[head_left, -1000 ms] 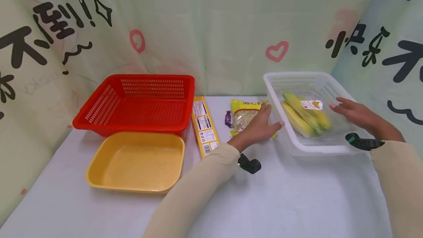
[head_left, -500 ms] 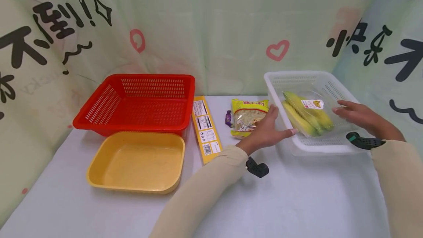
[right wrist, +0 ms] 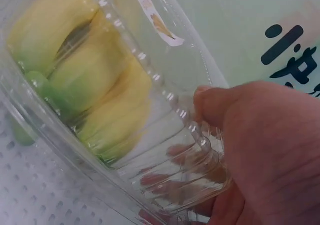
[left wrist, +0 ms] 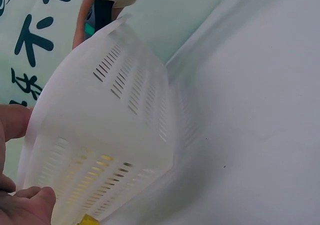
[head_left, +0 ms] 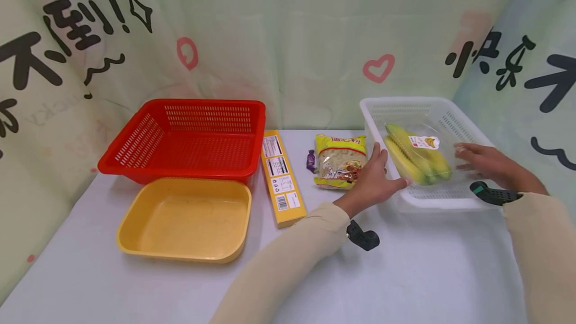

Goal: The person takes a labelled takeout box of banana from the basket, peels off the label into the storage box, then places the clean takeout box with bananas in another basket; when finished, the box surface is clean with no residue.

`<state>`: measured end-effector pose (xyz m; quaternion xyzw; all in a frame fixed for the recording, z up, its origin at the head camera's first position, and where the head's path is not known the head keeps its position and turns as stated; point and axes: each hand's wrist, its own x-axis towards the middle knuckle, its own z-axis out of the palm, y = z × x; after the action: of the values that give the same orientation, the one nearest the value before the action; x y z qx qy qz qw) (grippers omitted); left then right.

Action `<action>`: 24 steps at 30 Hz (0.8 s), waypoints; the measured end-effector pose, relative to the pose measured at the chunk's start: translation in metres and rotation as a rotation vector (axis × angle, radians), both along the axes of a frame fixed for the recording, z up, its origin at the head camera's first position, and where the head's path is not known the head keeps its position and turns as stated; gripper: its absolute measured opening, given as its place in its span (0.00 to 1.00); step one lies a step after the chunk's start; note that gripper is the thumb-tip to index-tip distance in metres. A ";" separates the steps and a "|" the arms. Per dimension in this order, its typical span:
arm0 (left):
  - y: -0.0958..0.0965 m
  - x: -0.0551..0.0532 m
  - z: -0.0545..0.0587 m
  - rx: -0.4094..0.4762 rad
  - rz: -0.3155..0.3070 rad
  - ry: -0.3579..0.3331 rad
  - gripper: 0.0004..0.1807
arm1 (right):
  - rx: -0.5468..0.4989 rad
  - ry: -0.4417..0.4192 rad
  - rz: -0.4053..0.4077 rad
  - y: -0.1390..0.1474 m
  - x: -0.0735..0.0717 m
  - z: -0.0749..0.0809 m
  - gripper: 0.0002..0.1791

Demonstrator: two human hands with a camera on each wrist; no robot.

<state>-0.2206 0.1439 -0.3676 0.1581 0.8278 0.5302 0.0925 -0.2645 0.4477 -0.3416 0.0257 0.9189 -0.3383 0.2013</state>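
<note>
Bananas (head_left: 420, 161), yellow-green in a clear plastic box (head_left: 424, 142), lie inside a white slotted basket (head_left: 450, 203); our right fingers (head_left: 470, 149) pinch the box, our left fingers (head_left: 375, 156) grip the basket's rim beside a yellow printed bag (head_left: 340, 157).

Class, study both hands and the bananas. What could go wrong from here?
The right hand grips the clear plastic banana box at one end, so it might tip if lifted. It lies inside the white basket and could snag coming out. The yellow food packet lies near the left hand and might be nudged.
</note>
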 end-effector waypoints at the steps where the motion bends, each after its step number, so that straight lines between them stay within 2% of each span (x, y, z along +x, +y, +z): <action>1: 0.001 0.000 -0.001 0.004 -0.002 0.000 0.47 | -0.017 0.004 -0.002 0.000 0.000 -0.002 0.45; 13: 0.006 0.002 0.000 0.035 0.002 -0.042 0.47 | -0.031 0.062 -0.082 0.002 0.002 -0.002 0.46; 20: 0.005 0.002 -0.001 0.000 -0.002 -0.012 0.47 | -0.014 0.073 -0.102 -0.002 0.004 0.002 0.48; 24: 0.004 0.001 0.000 -0.031 0.004 0.012 0.47 | 0.025 0.133 -0.100 -0.006 0.003 0.008 0.47</action>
<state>-0.2195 0.1475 -0.3673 0.1580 0.8369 0.5165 0.0891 -0.2616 0.4419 -0.3340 0.0515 0.9320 -0.3373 0.1224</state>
